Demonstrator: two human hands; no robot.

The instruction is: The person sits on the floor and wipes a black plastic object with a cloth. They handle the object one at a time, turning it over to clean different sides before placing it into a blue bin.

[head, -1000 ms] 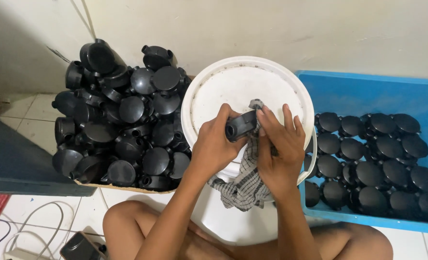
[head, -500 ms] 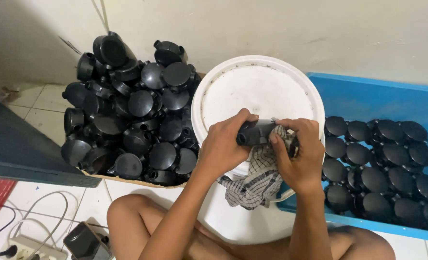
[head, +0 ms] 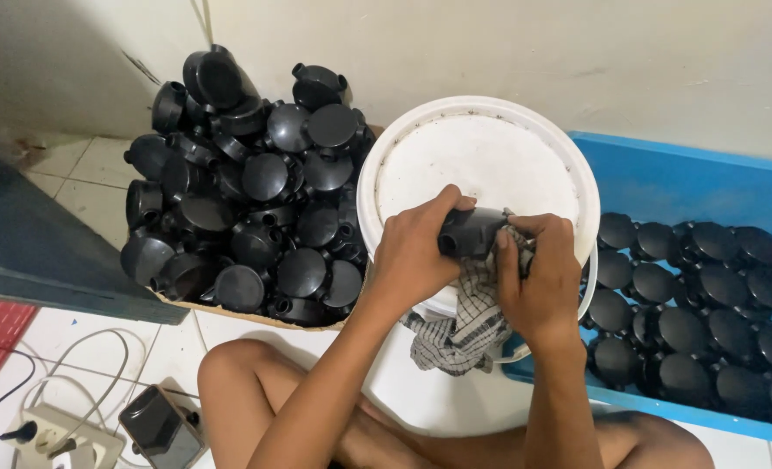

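Fitting: black round plastic fitting [head: 470,231], held above the white bucket lid [head: 473,156].
Left hand: left hand [head: 412,254] clamped around the fitting's left end.
Right hand: right hand [head: 538,278] closed on a checked cloth [head: 460,326], pressing it against the fitting.
Left side: heap of black fittings [head: 247,200] in a box.
Right side: blue tray [head: 664,187] with fittings in rows.

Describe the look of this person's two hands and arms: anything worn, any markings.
Both arms are bare to the frame edge, with no sleeves showing. The left hand and right hand wear no gloves, and no rings, watch or bracelets show. No marks or tattoos show. Fingernails look short.
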